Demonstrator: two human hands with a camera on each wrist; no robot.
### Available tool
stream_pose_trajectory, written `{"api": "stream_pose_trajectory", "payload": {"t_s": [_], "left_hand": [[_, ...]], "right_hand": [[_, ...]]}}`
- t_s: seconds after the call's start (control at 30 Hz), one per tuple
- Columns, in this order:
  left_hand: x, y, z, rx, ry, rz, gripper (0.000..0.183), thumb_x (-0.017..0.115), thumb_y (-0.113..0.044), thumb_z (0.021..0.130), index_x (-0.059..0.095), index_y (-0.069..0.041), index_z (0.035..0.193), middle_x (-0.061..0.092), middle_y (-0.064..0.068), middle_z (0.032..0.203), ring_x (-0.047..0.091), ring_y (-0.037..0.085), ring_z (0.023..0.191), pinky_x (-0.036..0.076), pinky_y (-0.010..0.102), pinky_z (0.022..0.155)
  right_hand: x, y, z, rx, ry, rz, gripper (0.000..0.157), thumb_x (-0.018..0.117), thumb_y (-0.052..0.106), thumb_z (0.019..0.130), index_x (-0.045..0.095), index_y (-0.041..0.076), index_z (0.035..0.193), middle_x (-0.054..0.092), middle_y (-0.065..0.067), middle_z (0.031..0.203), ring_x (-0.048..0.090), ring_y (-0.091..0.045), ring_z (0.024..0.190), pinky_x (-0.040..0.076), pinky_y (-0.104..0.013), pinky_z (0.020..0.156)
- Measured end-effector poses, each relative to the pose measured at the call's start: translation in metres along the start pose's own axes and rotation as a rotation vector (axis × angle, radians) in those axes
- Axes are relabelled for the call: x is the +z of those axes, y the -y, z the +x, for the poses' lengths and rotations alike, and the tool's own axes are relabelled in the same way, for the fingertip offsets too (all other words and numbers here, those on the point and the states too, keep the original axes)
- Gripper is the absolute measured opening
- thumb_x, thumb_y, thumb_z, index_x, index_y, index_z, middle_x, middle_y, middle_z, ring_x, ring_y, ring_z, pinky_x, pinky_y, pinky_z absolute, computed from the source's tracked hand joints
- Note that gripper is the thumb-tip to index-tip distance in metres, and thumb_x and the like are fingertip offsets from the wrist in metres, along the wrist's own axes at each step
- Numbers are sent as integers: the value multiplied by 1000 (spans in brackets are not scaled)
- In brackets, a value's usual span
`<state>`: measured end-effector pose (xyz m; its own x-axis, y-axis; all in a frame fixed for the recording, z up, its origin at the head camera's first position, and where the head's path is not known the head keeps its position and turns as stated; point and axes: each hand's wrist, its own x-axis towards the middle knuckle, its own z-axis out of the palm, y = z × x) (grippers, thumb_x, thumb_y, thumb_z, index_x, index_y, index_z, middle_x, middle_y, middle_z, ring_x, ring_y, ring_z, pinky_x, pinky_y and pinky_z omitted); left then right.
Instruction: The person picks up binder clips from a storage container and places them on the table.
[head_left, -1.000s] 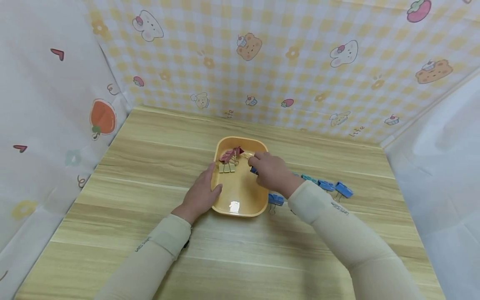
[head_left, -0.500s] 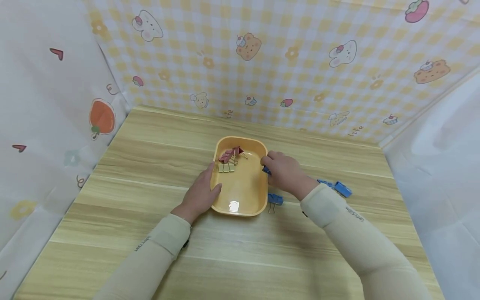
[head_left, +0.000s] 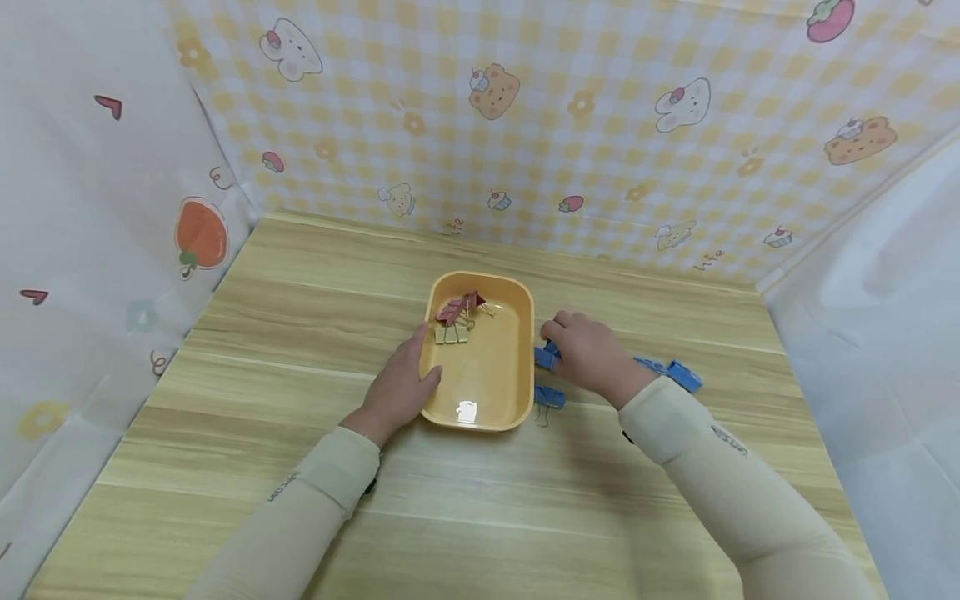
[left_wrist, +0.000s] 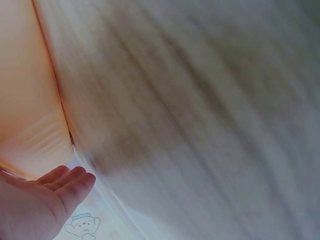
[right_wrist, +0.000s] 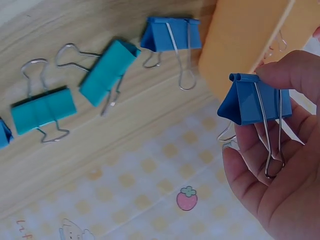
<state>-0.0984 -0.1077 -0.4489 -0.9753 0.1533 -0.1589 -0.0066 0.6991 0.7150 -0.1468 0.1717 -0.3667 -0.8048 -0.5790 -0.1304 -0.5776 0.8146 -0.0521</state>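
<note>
In the head view, my left hand [head_left: 396,383] rests against the left side of a yellow plastic tray [head_left: 480,427], fingers extended along its wall and thumb over the rim. Just outside the tray's right wall, my right hand [head_left: 592,354] pinches a blue binder clip [right_wrist: 257,100] between thumb and fingers; the right wrist view shows its wire handles hanging toward the palm. Inside the tray lie reddish binder clips [head_left: 452,312] and a pale yellow binder clip [head_left: 451,335]. Another blue binder clip [head_left: 550,397] lies on the table beside the tray's right wall.
Two teal binder clips [right_wrist: 44,111] lie in line on the wooden table [head_left: 480,517], hidden behind my right hand in the head view. Farther right are blue binder clips [head_left: 684,375]. A yellow checked cloth [head_left: 585,167] hangs along the table's back edge.
My right hand has moved right, from over the tray to outside its right wall, still holding the blue binder clip. My left hand has stayed on the tray, whose contents look unchanged.
</note>
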Motion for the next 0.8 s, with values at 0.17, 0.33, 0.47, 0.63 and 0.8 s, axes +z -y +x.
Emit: {"api": "stream_pose_trajectory", "payload": {"t_s": [0.17, 0.33, 0.47, 0.63, 0.8], "left_hand": [[0, 1, 0, 7, -3, 11, 76, 49, -32, 98, 6, -9, 156, 27, 23, 154, 27, 39, 141, 26, 53, 114], [0, 0, 0, 16, -6, 12, 76, 50, -31, 98, 6, -9, 156, 27, 24, 153, 28, 40, 140, 26, 52, 114], [1, 0, 1, 20, -9, 16, 76, 51, -30, 97, 7, -8, 156, 28, 25, 153, 28, 40, 140, 27, 52, 114], [1, 0, 1, 10, -6, 14, 76, 51, -29, 98, 6, -8, 156, 27, 24, 154, 27, 39, 141, 26, 52, 114], [1, 0, 1, 3, -5, 15, 76, 51, -30, 97, 6, -9, 156, 27, 24, 154, 27, 39, 141, 26, 53, 114]], "right_hand": [[5, -2, -6, 11, 28, -22, 32, 68, 3, 82, 63, 7, 114, 59, -8, 104, 54, -24, 84, 51, -35, 63], [13, -5, -13, -9, 9, -27, 32, 70, 4, 82, 65, 6, 113, 61, -9, 103, 59, -24, 86, 54, -37, 71], [18, -8, -18, -4, 28, -32, 32, 69, 2, 81, 65, 5, 112, 59, -7, 96, 55, -22, 78, 52, -35, 66], [23, -10, -21, 28, 78, -21, 32, 74, 5, 79, 65, 8, 109, 55, -3, 91, 49, -18, 76, 49, -33, 61], [30, -15, -23, 24, 85, 5, 27, 75, 4, 79, 65, 8, 104, 57, -3, 86, 51, -18, 72, 49, -33, 58]]}}
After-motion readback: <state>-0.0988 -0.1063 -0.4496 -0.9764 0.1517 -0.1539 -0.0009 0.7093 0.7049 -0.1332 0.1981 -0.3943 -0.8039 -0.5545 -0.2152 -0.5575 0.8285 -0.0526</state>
